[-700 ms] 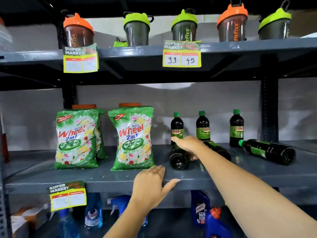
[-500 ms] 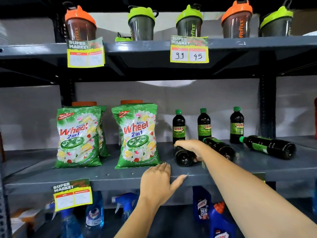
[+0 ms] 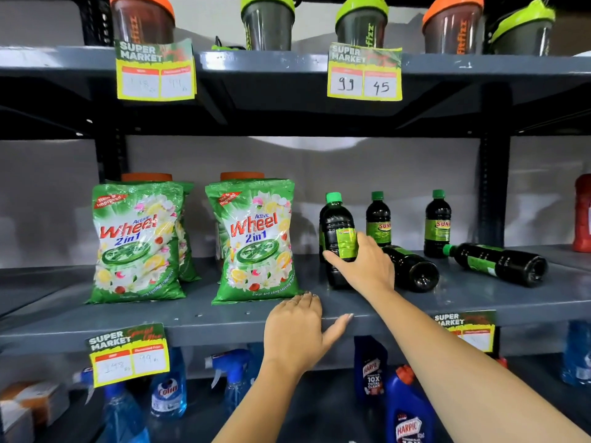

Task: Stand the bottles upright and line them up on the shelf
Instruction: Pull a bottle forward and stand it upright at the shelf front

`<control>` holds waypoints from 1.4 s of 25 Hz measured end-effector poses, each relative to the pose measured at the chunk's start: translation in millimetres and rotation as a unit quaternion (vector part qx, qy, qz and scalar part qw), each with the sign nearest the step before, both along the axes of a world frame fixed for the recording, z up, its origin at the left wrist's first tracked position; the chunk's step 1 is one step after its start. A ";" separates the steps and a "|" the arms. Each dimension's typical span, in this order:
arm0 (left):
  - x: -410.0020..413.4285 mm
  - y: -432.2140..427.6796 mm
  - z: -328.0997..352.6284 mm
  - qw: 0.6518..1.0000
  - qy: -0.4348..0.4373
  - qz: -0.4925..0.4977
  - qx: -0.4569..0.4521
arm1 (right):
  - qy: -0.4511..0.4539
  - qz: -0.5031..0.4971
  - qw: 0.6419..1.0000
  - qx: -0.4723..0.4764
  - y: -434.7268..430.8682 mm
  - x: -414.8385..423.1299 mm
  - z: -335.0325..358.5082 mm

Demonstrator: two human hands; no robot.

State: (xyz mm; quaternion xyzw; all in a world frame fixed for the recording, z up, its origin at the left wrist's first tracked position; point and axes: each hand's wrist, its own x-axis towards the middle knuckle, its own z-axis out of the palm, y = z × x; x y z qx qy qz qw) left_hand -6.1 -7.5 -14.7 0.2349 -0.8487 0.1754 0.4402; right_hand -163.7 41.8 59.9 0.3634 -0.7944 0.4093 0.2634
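Note:
Dark bottles with green caps and green labels stand and lie on the grey middle shelf (image 3: 208, 318). My right hand (image 3: 364, 266) grips one bottle (image 3: 337, 225) around its label and holds it upright, base at the shelf. Two more bottles stand at the back, one (image 3: 378, 219) just right of it and another (image 3: 437, 222) further right. Two bottles lie on their sides with bases toward me, one (image 3: 412, 270) beside my right wrist and one (image 3: 499, 263) at the right. My left hand (image 3: 297, 330) rests flat on the shelf's front edge, holding nothing.
Two green Wheel detergent bags (image 3: 256, 241) (image 3: 137, 244) stand left of the bottles. Shaker cups (image 3: 268, 20) line the upper shelf, and price tags (image 3: 364, 73) hang from the shelf edges. Blue spray bottles (image 3: 166, 388) and Harpic bottles (image 3: 409, 410) fill the lower shelf. A red container (image 3: 582, 215) sits far right.
My right hand has tipped the lying bottle up from its side to upright in front of the leftmost standing bottle. The camera has moved closer. My left hand stays on the shelf edge.

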 end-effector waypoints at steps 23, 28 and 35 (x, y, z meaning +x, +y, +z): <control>2.9 6.3 4.8 1.000 -0.007 0.004 -0.001 | -0.207 0.191 0.959 -0.037 -1.7 -17.8 -7.4; 2.0 7.2 4.5 1.000 0.004 0.003 -0.005 | -0.194 0.175 0.964 -0.058 -0.8 -16.6 -6.2; 1.5 6.7 4.2 1.000 0.007 0.005 -0.010 | -0.253 0.219 0.939 -0.083 5.5 -13.7 -4.4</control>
